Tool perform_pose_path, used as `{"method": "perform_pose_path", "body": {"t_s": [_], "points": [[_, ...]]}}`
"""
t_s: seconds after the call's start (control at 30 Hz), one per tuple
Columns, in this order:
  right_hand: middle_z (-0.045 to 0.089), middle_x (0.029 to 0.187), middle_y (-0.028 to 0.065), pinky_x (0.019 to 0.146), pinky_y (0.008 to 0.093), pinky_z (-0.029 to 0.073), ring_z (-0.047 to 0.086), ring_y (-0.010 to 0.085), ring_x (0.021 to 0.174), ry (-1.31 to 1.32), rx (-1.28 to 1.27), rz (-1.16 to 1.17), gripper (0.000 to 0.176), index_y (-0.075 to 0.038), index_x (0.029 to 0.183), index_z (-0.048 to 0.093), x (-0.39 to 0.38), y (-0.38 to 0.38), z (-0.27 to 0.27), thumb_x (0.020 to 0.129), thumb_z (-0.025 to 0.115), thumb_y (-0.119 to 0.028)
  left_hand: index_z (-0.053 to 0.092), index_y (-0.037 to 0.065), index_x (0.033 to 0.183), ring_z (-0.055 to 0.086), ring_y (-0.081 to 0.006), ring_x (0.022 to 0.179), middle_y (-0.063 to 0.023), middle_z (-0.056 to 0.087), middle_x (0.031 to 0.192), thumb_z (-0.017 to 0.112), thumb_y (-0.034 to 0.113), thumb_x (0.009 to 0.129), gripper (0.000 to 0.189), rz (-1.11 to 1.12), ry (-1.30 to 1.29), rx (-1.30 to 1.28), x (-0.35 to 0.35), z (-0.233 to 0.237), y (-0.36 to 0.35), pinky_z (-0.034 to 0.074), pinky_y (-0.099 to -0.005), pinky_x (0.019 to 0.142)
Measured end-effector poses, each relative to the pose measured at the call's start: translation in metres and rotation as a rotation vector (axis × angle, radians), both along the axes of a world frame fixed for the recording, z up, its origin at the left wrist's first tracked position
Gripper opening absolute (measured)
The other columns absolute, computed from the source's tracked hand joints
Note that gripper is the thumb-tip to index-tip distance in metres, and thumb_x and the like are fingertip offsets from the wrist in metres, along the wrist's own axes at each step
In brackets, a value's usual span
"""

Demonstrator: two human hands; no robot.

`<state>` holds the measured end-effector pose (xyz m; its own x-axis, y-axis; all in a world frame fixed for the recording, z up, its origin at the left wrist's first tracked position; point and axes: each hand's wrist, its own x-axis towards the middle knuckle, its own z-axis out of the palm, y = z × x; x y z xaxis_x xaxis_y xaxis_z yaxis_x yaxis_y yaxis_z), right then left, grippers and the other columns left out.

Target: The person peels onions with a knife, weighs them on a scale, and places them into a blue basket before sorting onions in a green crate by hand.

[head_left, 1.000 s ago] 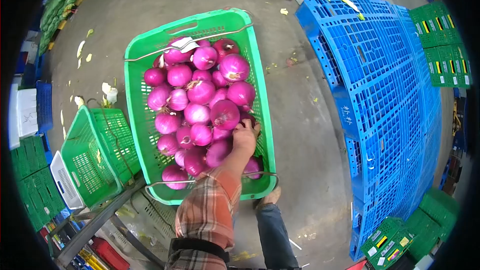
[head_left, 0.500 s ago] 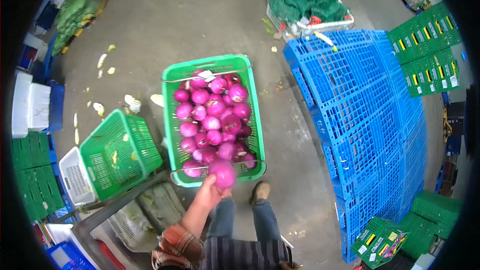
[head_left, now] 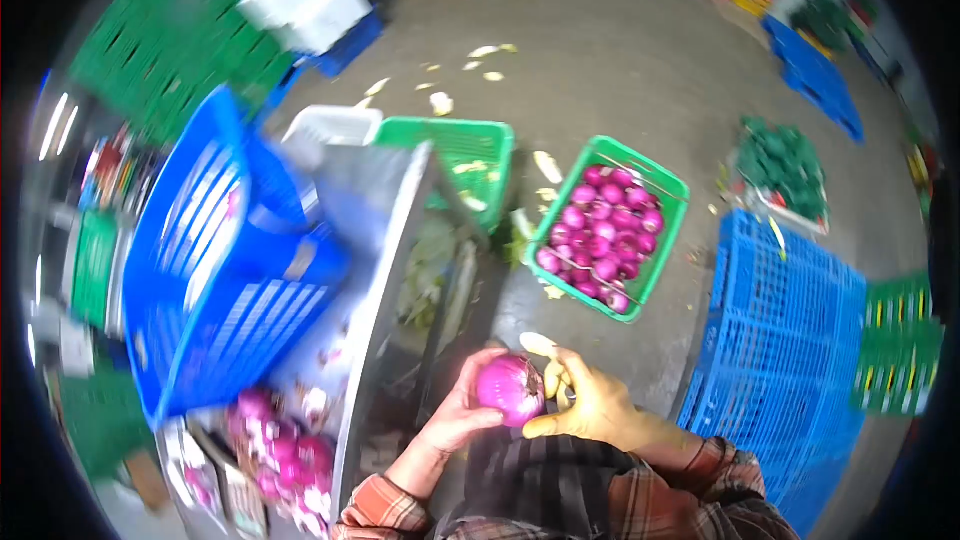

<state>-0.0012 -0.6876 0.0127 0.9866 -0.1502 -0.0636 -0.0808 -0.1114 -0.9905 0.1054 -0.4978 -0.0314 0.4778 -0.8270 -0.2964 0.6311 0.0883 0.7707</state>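
Note:
A red onion (head_left: pixel 511 390) is in my left hand (head_left: pixel 462 408), its thumb and fingers around the near-left side. The onion's dry root end faces right, toward my right hand (head_left: pixel 590 402), which wears a yellow glove. The right thumb and forefinger are spread apart right beside the onion, and the other fingers are bent. To my left, a metal table (head_left: pixel 372 275) carries a pile of red onions (head_left: pixel 285 455) and loose skins. A tilted blue basket (head_left: pixel 215 270) stands on it. Beyond my hands, a green crate (head_left: pixel 676 202) full of red onions rests on the floor.
Another green crate (head_left: pixel 470 130) stands behind the table, with a few leaf scraps in it. Blue pallets (head_left: pixel 775 340) occupy the right side. Green netting (head_left: pixel 785 165) fills a white crate farther back. Leaf scraps (head_left: pixel 442 103) are scattered on the floor.
The view has swung left, bringing in the table and blue basket. My left hand has carried the onion from over the green crate to in front of my body, and my right hand has come up beside it.

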Motion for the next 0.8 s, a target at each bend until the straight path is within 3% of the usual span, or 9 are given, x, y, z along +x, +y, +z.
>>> {"method": "perform_pose_path", "body": {"t_s": [0.1,0.2,0.3,0.4,0.47,0.53,0.6,0.67,0.8], "points": [[0.063,0.098,0.0037,0.074,0.0263,0.048,0.062,0.0119,0.087,-0.095,-0.182,0.196,0.082,-0.005,0.127,0.052,0.025,0.067,0.022,0.062,0.088,-0.037,0.030,0.007,0.142,0.037,-0.0199,0.130,-0.0092,0.038,0.137,0.080,0.019,0.071,0.088,0.186,-0.128,0.118,-0.031,0.030,0.081,0.030,-0.0371,0.109],[0.063,0.094,0.0091,0.078,0.0273,0.049,0.061,0.0129,0.088,0.045,0.157,0.405,0.046,-0.003,0.117,0.060,0.036,0.134,0.004,0.080,0.076,-0.026,0.027,0.007,0.144,0.036,-0.0201,0.130,-0.0091,0.036,0.139,0.079,0.021,0.074,0.088,0.348,-0.268,0.164,-0.062,0.042,0.151,0.029,-0.0369,0.109],[0.066,0.091,0.0108,0.074,0.0278,0.049,0.062,0.0130,0.081,0.014,0.176,0.520,0.031,-0.002,0.105,0.063,0.049,0.208,0.019,0.085,0.071,-0.023,0.028,0.008,0.144,0.037,-0.0195,0.130,-0.0082,0.037,0.139,0.079,0.025,0.074,0.088,0.564,-0.238,0.172,-0.086,0.055,0.214,0.030,-0.0365,0.109],[0.068,0.092,0.0123,0.072,0.0288,0.050,0.063,0.0139,0.081,-0.011,-0.100,0.649,0.024,-0.001,0.100,0.062,0.065,0.295,0.040,0.089,0.066,-0.022,0.033,0.007,0.140,0.045,-0.0186,0.122,-0.0083,0.045,0.131,0.079,0.027,0.073,0.084,0.854,-0.209,0.212,-0.107,0.045,0.282,0.036,-0.0339,0.104],[0.067,0.086,0.0104,0.071,0.0293,0.050,0.063,0.0156,0.078,0.098,-0.139,0.753,0.030,-0.001,0.109,0.060,0.080,0.356,0.038,0.093,0.060,-0.026,0.035,0.006,0.139,0.049,-0.0190,0.117,-0.0086,0.049,0.125,0.080,0.025,0.070,0.084,1.042,-0.108,0.178,-0.112,0.040,0.333,0.039,-0.0339,0.101],[0.065,0.086,0.0086,0.070,0.0302,0.050,0.062,0.0167,0.074,0.335,0.171,0.820,0.033,-0.006,0.122,0.056,0.099,0.402,0.032,0.095,0.056,-0.026,0.037,0.003,0.136,0.053,-0.0205,0.112,-0.0083,0.051,0.122,0.079,0.024,0.069,0.081,1.181,0.016,0.073,-0.111,0.038,0.386,0.043,-0.0341,0.097],[0.064,0.093,0.0121,0.065,0.0350,0.051,0.062,0.0231,0.068,0.115,-0.356,1.047,0.048,-0.020,0.140,0.042,0.104,0.439,0.053,0.093,0.052,-0.016,0.038,0.002,0.134,0.053,-0.0207,0.113,-0.0080,0.052,0.122,0.079,0.022,0.069,0.080,1.260,-0.008,0.039,-0.112,0.036,0.433,0.042,-0.0346,0.098],[0.064,0.096,0.0151,0.066,0.0390,0.051,0.064,0.0297,0.073,-0.248,-0.626,1.139,0.062,-0.020,0.146,0.030,0.100,0.474,0.042,0.088,0.051,-0.008,0.038,0.003,0.134,0.051,-0.0207,0.115,-0.0077,0.051,0.124,0.079,0.019,0.069,0.079,1.263,0.004,-0.035,-0.112,0.035,0.470,0.041,-0.0351,0.100],[0.063,0.088,0.0153,0.062,0.0436,0.049,0.063,0.0331,0.072,-0.163,-0.870,1.241,0.068,-0.013,0.148,0.023,0.111,0.528,0.056,0.086,0.049,-0.006,0.036,0.003,0.135,0.051,-0.0201,0.116,-0.0071,0.051,0.125,0.078,0.014,0.069,0.079,1.208,0.021,-0.079,-0.104,0.036,0.513,0.040,-0.0345,0.101]]}}
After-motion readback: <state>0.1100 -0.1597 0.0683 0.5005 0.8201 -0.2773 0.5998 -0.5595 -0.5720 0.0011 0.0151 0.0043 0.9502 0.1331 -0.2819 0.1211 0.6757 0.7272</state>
